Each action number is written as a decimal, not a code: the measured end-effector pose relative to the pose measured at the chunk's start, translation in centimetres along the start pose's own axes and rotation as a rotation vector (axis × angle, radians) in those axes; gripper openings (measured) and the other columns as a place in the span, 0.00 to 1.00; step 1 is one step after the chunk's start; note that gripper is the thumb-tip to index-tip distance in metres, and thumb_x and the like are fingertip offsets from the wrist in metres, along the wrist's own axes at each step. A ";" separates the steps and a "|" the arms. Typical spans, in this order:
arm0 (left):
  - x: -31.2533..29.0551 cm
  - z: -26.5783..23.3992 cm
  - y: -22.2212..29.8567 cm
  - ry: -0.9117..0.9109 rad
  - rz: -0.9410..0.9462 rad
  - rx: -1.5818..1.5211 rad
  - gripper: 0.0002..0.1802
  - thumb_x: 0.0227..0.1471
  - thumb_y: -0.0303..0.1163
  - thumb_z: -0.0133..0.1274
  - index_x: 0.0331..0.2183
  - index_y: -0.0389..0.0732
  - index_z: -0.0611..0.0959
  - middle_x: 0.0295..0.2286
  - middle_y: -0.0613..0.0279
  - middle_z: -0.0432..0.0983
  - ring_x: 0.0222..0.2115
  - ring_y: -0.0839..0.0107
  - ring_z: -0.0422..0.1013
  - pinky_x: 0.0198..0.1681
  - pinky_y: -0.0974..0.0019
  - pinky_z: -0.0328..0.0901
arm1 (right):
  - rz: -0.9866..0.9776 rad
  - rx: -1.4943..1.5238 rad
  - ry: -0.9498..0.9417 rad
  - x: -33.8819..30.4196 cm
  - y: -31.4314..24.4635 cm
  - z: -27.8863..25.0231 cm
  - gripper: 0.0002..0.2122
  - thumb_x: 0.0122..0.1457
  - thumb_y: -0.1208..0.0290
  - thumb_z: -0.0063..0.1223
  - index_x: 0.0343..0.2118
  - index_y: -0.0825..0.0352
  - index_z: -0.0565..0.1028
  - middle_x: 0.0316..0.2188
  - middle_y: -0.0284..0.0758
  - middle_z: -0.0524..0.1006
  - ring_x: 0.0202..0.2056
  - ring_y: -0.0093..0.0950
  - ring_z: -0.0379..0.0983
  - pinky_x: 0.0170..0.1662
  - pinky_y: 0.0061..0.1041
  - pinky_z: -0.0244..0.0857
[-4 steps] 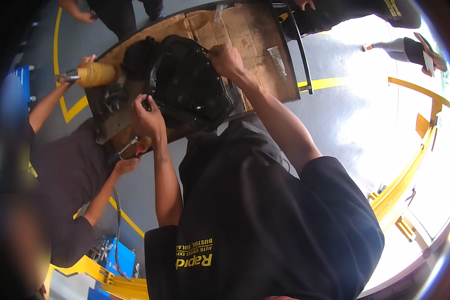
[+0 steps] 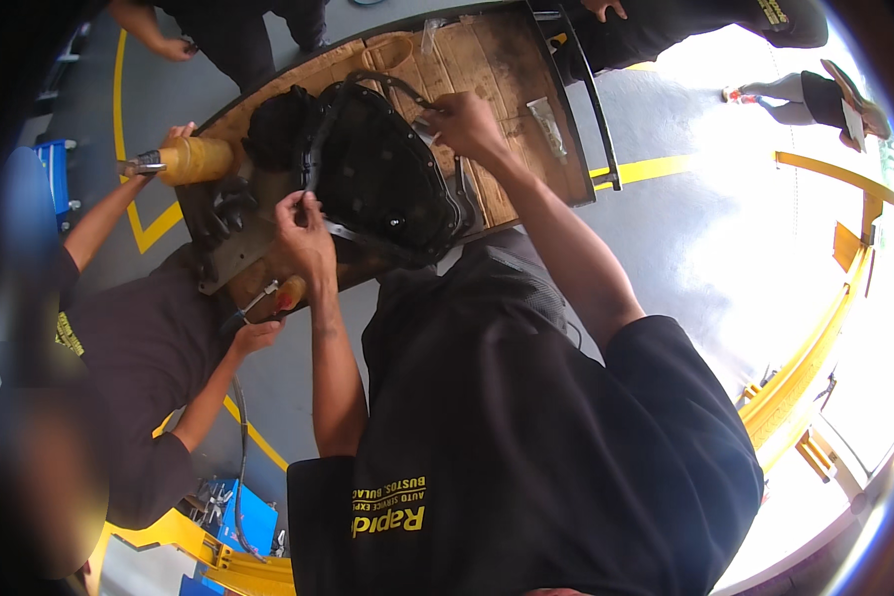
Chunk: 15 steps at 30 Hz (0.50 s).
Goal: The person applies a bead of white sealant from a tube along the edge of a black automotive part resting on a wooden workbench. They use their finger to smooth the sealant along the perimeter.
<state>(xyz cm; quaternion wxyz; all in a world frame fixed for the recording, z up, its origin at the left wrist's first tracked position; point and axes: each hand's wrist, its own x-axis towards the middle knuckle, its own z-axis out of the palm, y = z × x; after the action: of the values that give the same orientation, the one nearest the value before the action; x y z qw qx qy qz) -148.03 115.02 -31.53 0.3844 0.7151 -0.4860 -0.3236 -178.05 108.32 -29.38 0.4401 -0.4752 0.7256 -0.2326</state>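
A black pan (image 2: 372,174), shaped like a transmission oil pan, lies at the near side of a wooden-topped table. Above its rim a thin black gasket (image 2: 395,83) is raised, bowed upward at the far side. My right hand (image 2: 470,129) pinches the gasket at the pan's right. At the pan's left edge, my left hand (image 2: 306,236) has thumb and fingers closed on the gasket's near left part. A dark lumpy part (image 2: 276,129) sits left of the pan.
A co-worker at left holds a yellow bottle (image 2: 199,161) and a metal-ended tool (image 2: 258,303). A clear packet (image 2: 546,129) lies on the wooden tabletop (image 2: 502,74). A black rail (image 2: 596,99) runs along the table's right end. Other people stand beyond the table.
The gasket has come up off the pan's rim at the far side, held in both hands. My right hand has shifted slightly right; the pan sits lower beneath the gasket.
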 end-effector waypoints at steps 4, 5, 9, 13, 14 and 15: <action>-1.7 3.6 5.0 -0.154 -0.075 -0.372 0.14 0.63 0.32 0.60 0.45 0.32 0.80 0.31 0.56 0.83 0.28 0.73 0.78 0.34 0.71 0.73 | 0.032 0.310 -0.138 -1.5 2.5 -6.5 0.13 0.68 0.64 0.58 0.44 0.70 0.83 0.28 0.33 0.83 0.25 0.21 0.79 0.28 0.23 0.74; -1.9 4.9 6.1 -0.193 -0.115 -0.398 0.14 0.64 0.33 0.60 0.45 0.33 0.81 0.31 0.58 0.83 0.28 0.73 0.78 0.34 0.71 0.73 | 0.027 0.374 -0.172 -1.1 4.0 -8.3 0.13 0.68 0.63 0.57 0.44 0.69 0.84 0.27 0.32 0.82 0.25 0.20 0.78 0.28 0.22 0.73; -2.0 12.2 8.0 -0.109 0.230 0.066 0.13 0.61 0.34 0.62 0.45 0.39 0.82 0.34 0.60 0.85 0.32 0.68 0.81 0.35 0.65 0.73 | -0.090 -0.146 0.018 1.2 10.2 -13.8 0.14 0.68 0.61 0.54 0.40 0.66 0.85 0.27 0.35 0.82 0.30 0.34 0.81 0.37 0.32 0.76; -3.6 15.5 9.8 -0.055 0.466 0.627 0.13 0.57 0.36 0.63 0.45 0.50 0.84 0.41 0.67 0.82 0.43 0.57 0.77 0.44 0.51 0.70 | -0.140 -0.504 0.269 0.2 14.3 -17.5 0.14 0.63 0.59 0.53 0.40 0.62 0.86 0.34 0.46 0.85 0.37 0.46 0.83 0.44 0.43 0.76; -4.1 15.5 9.7 -0.041 0.474 0.654 0.13 0.57 0.35 0.63 0.44 0.50 0.84 0.40 0.67 0.82 0.43 0.58 0.77 0.44 0.51 0.70 | -0.147 -0.387 0.286 -1.1 14.1 -17.7 0.14 0.62 0.58 0.53 0.40 0.61 0.86 0.35 0.48 0.84 0.38 0.48 0.83 0.46 0.45 0.76; -4.6 15.7 9.6 -0.039 0.492 0.676 0.12 0.56 0.35 0.63 0.44 0.50 0.84 0.40 0.67 0.82 0.42 0.58 0.77 0.44 0.51 0.70 | -0.084 -0.436 0.221 -2.5 13.8 -17.9 0.15 0.62 0.58 0.53 0.39 0.62 0.85 0.35 0.48 0.84 0.39 0.48 0.83 0.46 0.45 0.76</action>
<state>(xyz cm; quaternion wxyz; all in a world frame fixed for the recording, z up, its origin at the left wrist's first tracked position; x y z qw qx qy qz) -166.92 113.45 -30.60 0.1845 0.6575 -0.7282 -0.0577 -199.73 115.25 -29.75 0.2351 -0.5604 0.7819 -0.1391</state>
